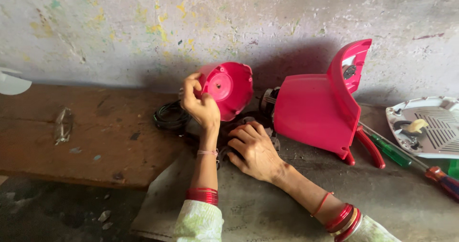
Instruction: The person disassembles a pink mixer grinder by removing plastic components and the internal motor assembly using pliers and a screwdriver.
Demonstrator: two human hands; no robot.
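Note:
My left hand is raised and grips the rim of a round pink plastic cup-shaped cover, its hollow side turned toward me. My right hand lies low on the grey mat, fingers curled over dark small parts below the cover; what it holds is hidden. A larger pink appliance housing lies on its side just right of both hands, with a motor end showing at its left opening.
A coiled black cord lies left of the cover on a brown wooden board. Red-handled pliers, a green-handled screwdriver, a red-handled screwdriver and a white vented base plate sit at right. A stained wall stands behind.

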